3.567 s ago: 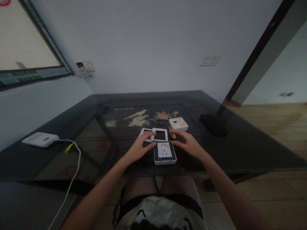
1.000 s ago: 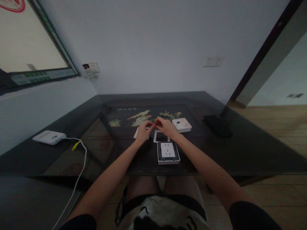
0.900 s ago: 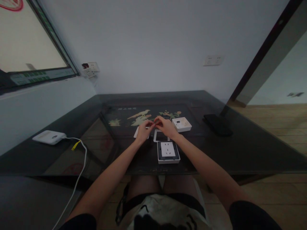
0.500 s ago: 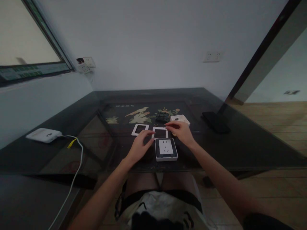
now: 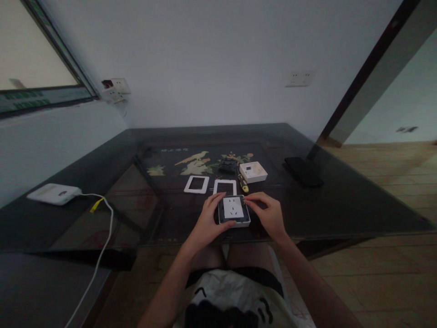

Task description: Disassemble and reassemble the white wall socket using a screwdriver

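A wall socket [image 5: 233, 207] with a white face and dark surround sits in a white mounting box near the table's front edge. My left hand [image 5: 209, 217] grips the box from its left side, fingers at the far edge and thumb at the near edge. At the box's far right corner, my right hand [image 5: 268, 213] has thumb and fingertips pinched together; anything between them is too small to make out. Just beyond the box lies a white cover frame [image 5: 225, 181]. Another white frame [image 5: 186, 185] rests to its left.
A second white box [image 5: 253, 176] stands behind my right hand, beside a yellow-and-black tool handle [image 5: 243, 184]. Dark plastic parts [image 5: 228, 165] lie farther back. At right is a black phone-like slab [image 5: 303, 171]. A white device [image 5: 54, 193] with a cable [image 5: 111, 223] occupies the left.
Both hands have come nearer to me, from around the cover frame to the socket box. My left hand has taken hold of the box, and my right fingertips have reached its far right corner.
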A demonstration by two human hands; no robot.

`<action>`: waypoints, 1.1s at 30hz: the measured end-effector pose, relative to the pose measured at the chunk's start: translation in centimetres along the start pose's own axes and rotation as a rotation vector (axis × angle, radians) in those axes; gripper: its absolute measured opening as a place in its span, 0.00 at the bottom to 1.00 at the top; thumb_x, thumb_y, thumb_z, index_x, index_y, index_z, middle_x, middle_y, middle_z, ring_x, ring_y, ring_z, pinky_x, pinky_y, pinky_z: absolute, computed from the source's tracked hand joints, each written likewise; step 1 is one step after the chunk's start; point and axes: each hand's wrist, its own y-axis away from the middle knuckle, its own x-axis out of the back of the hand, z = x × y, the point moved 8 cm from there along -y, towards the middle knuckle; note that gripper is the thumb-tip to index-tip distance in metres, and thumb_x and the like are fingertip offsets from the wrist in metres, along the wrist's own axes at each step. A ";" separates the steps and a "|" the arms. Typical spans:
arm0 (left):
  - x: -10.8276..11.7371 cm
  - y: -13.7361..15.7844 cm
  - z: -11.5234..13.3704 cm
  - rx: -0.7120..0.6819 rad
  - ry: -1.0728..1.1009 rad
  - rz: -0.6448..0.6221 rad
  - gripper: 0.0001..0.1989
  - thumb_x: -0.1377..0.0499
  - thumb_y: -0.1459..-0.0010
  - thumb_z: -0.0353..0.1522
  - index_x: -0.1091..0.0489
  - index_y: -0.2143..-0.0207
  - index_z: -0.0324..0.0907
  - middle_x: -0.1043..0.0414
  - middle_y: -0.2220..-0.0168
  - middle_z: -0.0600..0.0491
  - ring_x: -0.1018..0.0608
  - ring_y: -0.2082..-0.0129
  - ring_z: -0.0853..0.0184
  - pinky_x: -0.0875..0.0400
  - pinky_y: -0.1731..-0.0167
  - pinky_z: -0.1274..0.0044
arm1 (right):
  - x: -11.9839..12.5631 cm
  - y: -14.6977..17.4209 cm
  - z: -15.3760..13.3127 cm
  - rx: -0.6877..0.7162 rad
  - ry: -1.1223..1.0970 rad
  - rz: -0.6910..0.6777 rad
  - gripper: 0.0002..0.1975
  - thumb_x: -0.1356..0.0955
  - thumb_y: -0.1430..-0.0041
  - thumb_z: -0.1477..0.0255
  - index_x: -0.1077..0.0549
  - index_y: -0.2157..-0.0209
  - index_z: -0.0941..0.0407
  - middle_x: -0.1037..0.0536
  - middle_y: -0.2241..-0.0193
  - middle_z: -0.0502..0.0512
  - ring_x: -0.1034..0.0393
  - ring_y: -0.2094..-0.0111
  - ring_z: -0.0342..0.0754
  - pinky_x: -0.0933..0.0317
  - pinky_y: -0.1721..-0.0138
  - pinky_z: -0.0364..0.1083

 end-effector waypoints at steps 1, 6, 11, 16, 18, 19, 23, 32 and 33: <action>-0.1 0.0 0.1 -0.002 0.001 -0.008 0.36 0.34 0.51 0.37 0.42 0.41 0.47 0.45 0.40 0.45 0.41 0.38 0.55 0.48 0.38 0.60 | 0.0 0.0 -0.2 0.032 0.002 0.004 0.02 0.28 0.47 0.72 0.22 0.71 0.55 0.20 0.70 0.54 0.26 0.66 0.50 0.33 0.62 0.49; -0.4 0.1 0.1 -0.006 -0.012 -0.021 0.36 0.35 0.49 0.36 0.44 0.40 0.47 0.45 0.39 0.45 0.42 0.37 0.56 0.49 0.37 0.61 | -0.5 0.2 -0.7 0.109 0.031 -0.034 0.01 0.29 0.47 0.75 0.22 0.71 0.55 0.22 0.70 0.55 0.27 0.66 0.49 0.34 0.62 0.49; -0.5 0.1 -0.1 -0.017 -0.014 -0.017 0.34 0.35 0.49 0.35 0.43 0.40 0.47 0.44 0.39 0.45 0.41 0.38 0.56 0.47 0.38 0.61 | -0.9 0.3 -1.0 0.137 0.078 -0.078 0.03 0.29 0.46 0.76 0.22 0.70 0.55 0.22 0.70 0.54 0.28 0.64 0.49 0.34 0.60 0.48; -0.6 0.0 -0.2 -0.021 -0.028 -0.014 0.35 0.35 0.49 0.35 0.43 0.40 0.47 0.44 0.40 0.45 0.40 0.38 0.56 0.47 0.38 0.61 | -1.2 0.4 -1.3 0.168 0.103 -0.104 0.03 0.30 0.45 0.76 0.22 0.70 0.54 0.23 0.69 0.54 0.28 0.64 0.49 0.34 0.60 0.48; -0.6 0.0 -0.2 -0.020 -0.034 -0.017 0.35 0.35 0.49 0.35 0.43 0.40 0.47 0.44 0.40 0.45 0.40 0.38 0.56 0.47 0.38 0.61 | -1.2 0.4 -1.2 0.169 0.107 -0.109 0.03 0.30 0.45 0.76 0.22 0.69 0.54 0.23 0.68 0.54 0.28 0.64 0.49 0.34 0.60 0.49; -0.6 0.0 -0.2 -0.017 -0.036 -0.019 0.35 0.35 0.49 0.36 0.43 0.40 0.46 0.44 0.40 0.45 0.40 0.38 0.56 0.47 0.38 0.61 | -1.2 0.4 -1.2 0.167 0.107 -0.110 0.03 0.30 0.45 0.75 0.22 0.69 0.54 0.23 0.68 0.54 0.28 0.63 0.49 0.34 0.59 0.49; -0.6 0.0 -0.1 -0.003 -0.041 -0.015 0.35 0.35 0.49 0.35 0.43 0.40 0.46 0.44 0.40 0.45 0.40 0.38 0.57 0.47 0.38 0.62 | -1.1 0.4 -1.1 0.160 0.111 -0.115 0.04 0.31 0.43 0.74 0.22 0.69 0.54 0.23 0.67 0.55 0.28 0.63 0.49 0.34 0.58 0.49; -0.6 0.1 -0.4 -0.023 0.015 0.005 0.39 0.34 0.50 0.35 0.48 0.39 0.46 0.43 0.39 0.44 0.39 0.38 0.55 0.44 0.40 0.61 | -1.1 0.3 -0.9 0.135 0.099 -0.128 0.05 0.31 0.42 0.70 0.22 0.69 0.54 0.23 0.67 0.55 0.28 0.63 0.50 0.34 0.58 0.50; -0.6 0.1 -0.5 -0.024 0.014 0.003 0.38 0.35 0.49 0.35 0.48 0.39 0.46 0.43 0.39 0.44 0.39 0.38 0.55 0.44 0.40 0.61 | -1.1 0.3 -0.9 0.132 0.098 -0.128 0.05 0.31 0.42 0.69 0.22 0.69 0.54 0.23 0.67 0.55 0.28 0.63 0.50 0.34 0.58 0.50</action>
